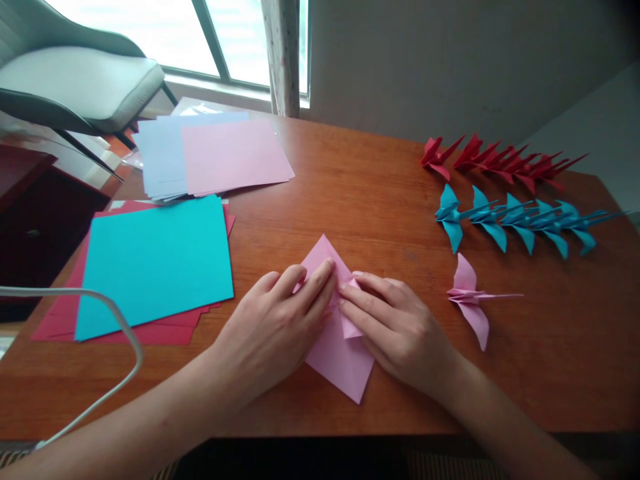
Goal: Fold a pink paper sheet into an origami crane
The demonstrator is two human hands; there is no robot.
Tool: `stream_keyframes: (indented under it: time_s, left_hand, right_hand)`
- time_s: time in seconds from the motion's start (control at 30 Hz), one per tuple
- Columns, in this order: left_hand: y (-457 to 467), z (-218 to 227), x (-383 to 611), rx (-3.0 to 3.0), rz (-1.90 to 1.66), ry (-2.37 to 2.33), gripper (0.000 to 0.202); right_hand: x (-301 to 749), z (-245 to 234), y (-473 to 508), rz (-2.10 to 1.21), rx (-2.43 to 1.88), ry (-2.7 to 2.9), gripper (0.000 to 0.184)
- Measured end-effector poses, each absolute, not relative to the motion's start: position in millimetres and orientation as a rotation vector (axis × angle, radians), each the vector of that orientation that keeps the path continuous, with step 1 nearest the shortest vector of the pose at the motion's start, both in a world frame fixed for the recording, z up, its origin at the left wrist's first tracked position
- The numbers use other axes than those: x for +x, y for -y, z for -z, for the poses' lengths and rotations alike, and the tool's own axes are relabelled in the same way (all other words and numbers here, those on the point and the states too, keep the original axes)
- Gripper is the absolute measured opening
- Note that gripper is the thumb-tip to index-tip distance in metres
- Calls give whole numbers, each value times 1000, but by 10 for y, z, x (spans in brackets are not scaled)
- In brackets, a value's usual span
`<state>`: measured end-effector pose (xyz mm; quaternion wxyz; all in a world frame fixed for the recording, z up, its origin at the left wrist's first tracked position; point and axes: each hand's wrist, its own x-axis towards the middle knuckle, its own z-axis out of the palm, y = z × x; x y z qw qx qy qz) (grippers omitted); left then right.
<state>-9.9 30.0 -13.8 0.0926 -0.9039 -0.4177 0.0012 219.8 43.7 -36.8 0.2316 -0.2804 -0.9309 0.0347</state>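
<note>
A sheet of pink origami paper (345, 370), partly folded into a diamond with creases and a raised flap, lies on the wooden table in front of me. My left hand (290, 310) presses on its left side, fingers bent and together, index fingertip near the upper middle. From the right, my right hand (395, 320) holds down a folded flap (351, 320) with its fingertips. Both thumbs are mostly hidden, and the hands cover part of the folds. Right of my right hand sits a finished pink paper crane (469, 299).
Behind it stand a row of blue paper cranes (450, 217) and a row of red ones (435, 160). At left lie turquoise paper (160, 267) over red sheets (55, 320), and pink paper (235, 157) over pale blue sheets (163, 160). A white cable (133, 340) arches over the left edge.
</note>
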Motion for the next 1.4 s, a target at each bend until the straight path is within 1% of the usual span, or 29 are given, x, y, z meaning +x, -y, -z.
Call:
stream_keyframes:
  time_s: [0.17,0.53,0.6,0.73,0.77,0.83,0.87,0.93,1.0,1.13,1.27,1.4]
  left_hand:
    - [-287,117,-82,-2693,-36,1258,46]
    - [-277,141,-84,-2685,-30,1226,42]
    - [-277,154,-91,-2689,-12,1220,42]
    - [-279,159,-91,-2703,-17,1234,43]
    - [-280,156,-89,-2707,-22,1235,44]
    - [-285,148,-83,-2714,-33,1235,45]
    - [-288,144,-79,-2715,-37,1240,45]
    - [-293,140,-73,-2714,-43,1254,46]
    - [-295,141,-70,-2712,-42,1270,48]
    - [-291,151,-75,-2715,-34,1276,48]
    - [-286,155,-77,-2716,-22,1267,47]
    - [-283,154,-70,-2714,-9,1269,47]
  right_hand:
    - [2198,352,-438,-114,-785,2563,29]
    - [2225,369,-426,-175,-791,2566,34]
    - [2255,353,-418,-242,-786,2555,35]
    - [2256,243,-466,-529,-805,2349,47]
    - [2222,212,-505,-591,-858,2264,45]
    - [2108,170,-627,-633,-1068,2154,25]
    - [2034,165,-708,-590,-1166,2130,17]
    - [1876,184,-892,-522,-1290,2168,8]
    - [1740,228,-1078,-500,-1351,2240,4]
    - [1598,299,-1349,-561,-1366,2238,6]
    - [1552,322,-1477,-552,-1408,2221,14]
    - [1532,342,-1525,-531,-1428,2214,14]
